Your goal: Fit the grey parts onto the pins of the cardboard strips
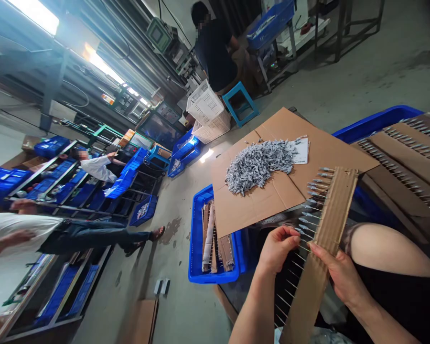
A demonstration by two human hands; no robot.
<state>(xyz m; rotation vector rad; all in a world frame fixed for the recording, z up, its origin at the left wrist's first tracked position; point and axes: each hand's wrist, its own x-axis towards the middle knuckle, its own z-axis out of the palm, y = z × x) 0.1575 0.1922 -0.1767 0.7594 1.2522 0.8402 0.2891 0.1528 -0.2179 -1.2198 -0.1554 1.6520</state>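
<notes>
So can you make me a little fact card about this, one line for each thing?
Left hand: fingertips pinched at a small grey piece
Right hand: holding a cardboard strip with a row of pins
Pile: many small grey pieces, heaped on a cardboard sheet
Blue bin: more strips inside
Farther back: a person in a dark shirt, sitting

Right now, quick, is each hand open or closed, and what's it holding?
Left hand: closed, fingertips pinching a small gray piece.
Right hand: closed on the corrugated cardboard strip, thumb across its face.
</notes>
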